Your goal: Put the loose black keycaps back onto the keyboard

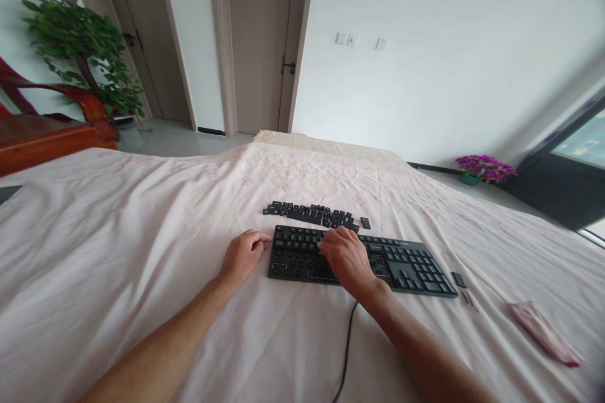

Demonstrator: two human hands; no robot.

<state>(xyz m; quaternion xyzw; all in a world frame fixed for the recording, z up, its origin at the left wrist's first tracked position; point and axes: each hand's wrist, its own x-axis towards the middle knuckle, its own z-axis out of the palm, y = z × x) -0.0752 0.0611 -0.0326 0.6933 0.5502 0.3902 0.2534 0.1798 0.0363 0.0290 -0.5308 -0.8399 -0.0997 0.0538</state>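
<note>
A black keyboard lies on the pale pink sheet, with keycaps in its upper left rows and its right-hand blocks. Its lower left and middle rows show bare key seats. My left hand is at the left edge, fingers curled and fingertips against the keyboard's side. Over the middle of the board, my right hand is closed, its fingertips down at the end of the capped letter row; whatever they pinch is hidden. Just beyond the keyboard lies a strip of loose black keycaps. One separate keycap sits to their right.
A black cable runs toward me from under the board. Right of the keyboard lie a small dark piece, thin metal prongs and a pink cloth bundle. The sheet is wrinkled.
</note>
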